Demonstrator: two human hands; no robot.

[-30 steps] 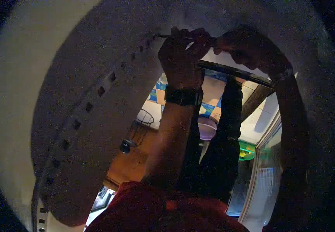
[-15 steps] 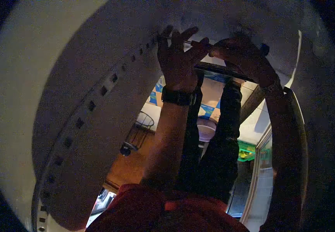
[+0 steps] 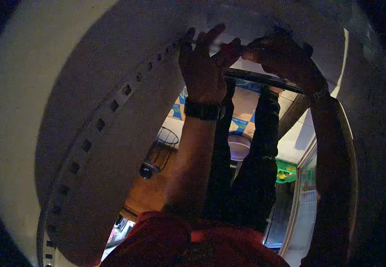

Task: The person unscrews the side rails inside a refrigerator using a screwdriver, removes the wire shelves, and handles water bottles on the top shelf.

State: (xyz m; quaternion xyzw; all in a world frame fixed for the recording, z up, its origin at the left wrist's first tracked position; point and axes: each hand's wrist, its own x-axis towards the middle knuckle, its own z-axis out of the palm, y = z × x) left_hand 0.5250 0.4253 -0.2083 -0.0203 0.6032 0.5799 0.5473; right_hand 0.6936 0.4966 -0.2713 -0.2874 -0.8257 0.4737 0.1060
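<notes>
My right hand (image 3: 284, 58), a band at its wrist, is closed round the handle end of what looks like a screwdriver. The thin shaft of the screwdriver (image 3: 194, 42) runs left, behind the fingers of my left hand, toward a strip with square slots (image 3: 120, 97) on a pale inner wall. My left hand (image 3: 202, 73) wears a dark watch (image 3: 205, 111). Its fingers are spread about the shaft, and its thumb lies close to the right hand's fingertips. Shadow hides the tool's tip and most of its handle.
Pale walls (image 3: 6, 133) surround both arms. A dark-edged ledge (image 3: 264, 80) crosses below the hands. Beneath are my dark-clad legs (image 3: 251, 187), a purple round basin (image 3: 238, 147), a wire rack (image 3: 159, 155), a green basket (image 3: 285, 172) and a glass-like panel (image 3: 302, 213).
Both hands stay at the same place, with slight shifts. The tool's shaft is blurred now where it was sharper before. The view has moved slightly.
</notes>
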